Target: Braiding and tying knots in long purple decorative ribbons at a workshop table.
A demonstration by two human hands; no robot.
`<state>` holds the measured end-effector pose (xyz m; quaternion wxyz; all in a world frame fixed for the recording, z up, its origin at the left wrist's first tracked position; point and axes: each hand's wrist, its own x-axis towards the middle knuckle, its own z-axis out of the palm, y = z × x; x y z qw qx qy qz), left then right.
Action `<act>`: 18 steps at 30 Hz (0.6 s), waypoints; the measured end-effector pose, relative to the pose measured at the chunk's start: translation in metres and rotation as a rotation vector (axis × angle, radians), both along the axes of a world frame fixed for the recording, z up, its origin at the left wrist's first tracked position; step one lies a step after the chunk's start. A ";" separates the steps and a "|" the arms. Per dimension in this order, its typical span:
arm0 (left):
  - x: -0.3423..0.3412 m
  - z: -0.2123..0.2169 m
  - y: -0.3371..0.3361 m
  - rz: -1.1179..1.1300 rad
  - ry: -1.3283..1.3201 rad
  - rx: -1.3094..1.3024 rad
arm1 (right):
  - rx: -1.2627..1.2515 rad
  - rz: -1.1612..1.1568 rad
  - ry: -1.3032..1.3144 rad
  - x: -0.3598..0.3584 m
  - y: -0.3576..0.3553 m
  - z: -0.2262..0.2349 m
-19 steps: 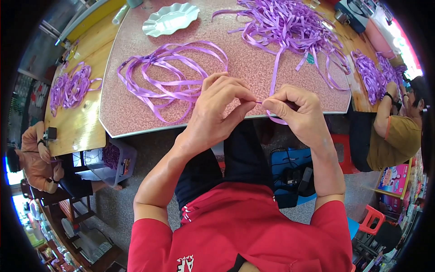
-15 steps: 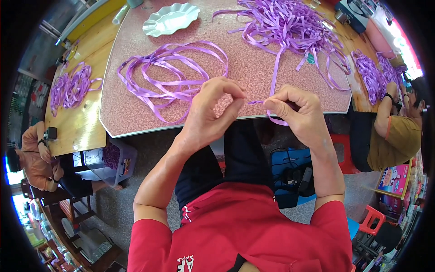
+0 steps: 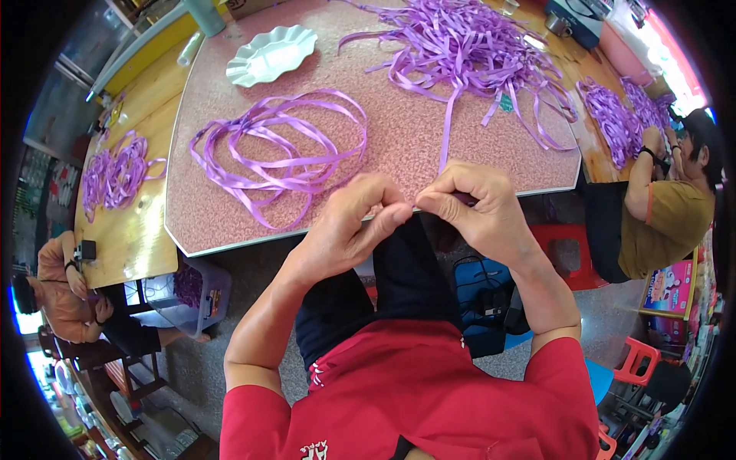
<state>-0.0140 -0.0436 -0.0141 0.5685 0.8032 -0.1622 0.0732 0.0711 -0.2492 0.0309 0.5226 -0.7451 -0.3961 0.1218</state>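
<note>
A flat purple ribbon runs down from a large tangled ribbon pile to my right hand, whose thumb and forefinger pinch it at the table's near edge. My left hand is closed in a pinch, its fingertips almost meeting those of the right. Whatever lies between the left fingertips is too small and hidden to make out. Left of the hands, a loosely looped purple ribbon bundle lies on the pink speckled table.
A white scalloped dish stands at the back left, near a green cylinder. More purple ribbons lie on wooden tables at both sides. One person sits at right, another at left. A red stool stands below.
My hands have come closer together and lower, toward the table edge. The short ribbon end that showed between them is now hidden. The view has shifted slightly.
</note>
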 end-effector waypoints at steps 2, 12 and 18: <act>-0.004 0.004 -0.003 -0.024 0.031 -0.042 | 0.024 0.003 -0.027 -0.001 0.000 0.000; -0.014 0.004 0.007 -0.118 0.158 -0.111 | 0.138 0.088 -0.214 -0.002 0.003 -0.009; -0.024 0.009 0.006 -0.215 0.302 -0.222 | 0.119 0.136 -0.185 -0.004 -0.002 -0.017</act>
